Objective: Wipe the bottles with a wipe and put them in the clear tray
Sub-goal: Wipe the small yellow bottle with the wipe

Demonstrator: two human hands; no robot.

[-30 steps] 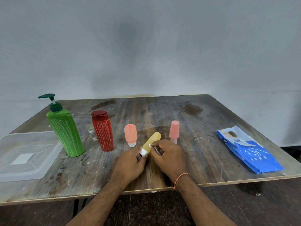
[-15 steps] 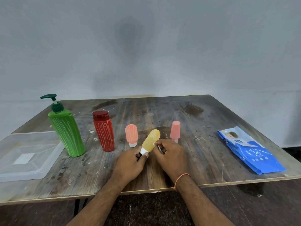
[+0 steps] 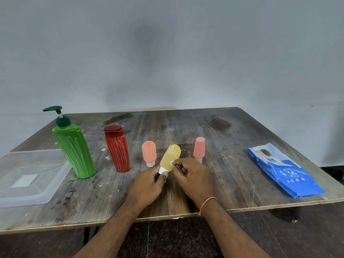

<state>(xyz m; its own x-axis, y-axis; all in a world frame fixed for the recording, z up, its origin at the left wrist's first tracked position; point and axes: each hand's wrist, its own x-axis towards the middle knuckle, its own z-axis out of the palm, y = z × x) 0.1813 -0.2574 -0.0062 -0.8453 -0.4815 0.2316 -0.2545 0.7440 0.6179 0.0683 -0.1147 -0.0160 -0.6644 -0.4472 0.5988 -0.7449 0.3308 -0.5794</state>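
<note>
the left hand point(image 3: 149, 185) grips the yellow bottle point(image 3: 170, 157) by its cap; the right hand point(image 3: 193, 175) pinches a small wipe point(image 3: 172, 162) against it, mid-wipe; next it likely goes to the clear tray point(image 3: 55, 180), far left.

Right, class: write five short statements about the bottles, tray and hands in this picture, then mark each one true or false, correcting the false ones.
1. The left hand holds the small yellow squeeze bottle at its white cap end. True.
2. The clear plastic tray already holds two bottles. False: no bottle is in it.
3. The blue wipes packet lies on the wooden table's right side. True.
4. The tall green pump bottle lies on its side. False: it stands upright.
5. The right hand grips the ribbed red bottle. False: it pinches something small and white against the yellow bottle.
</note>
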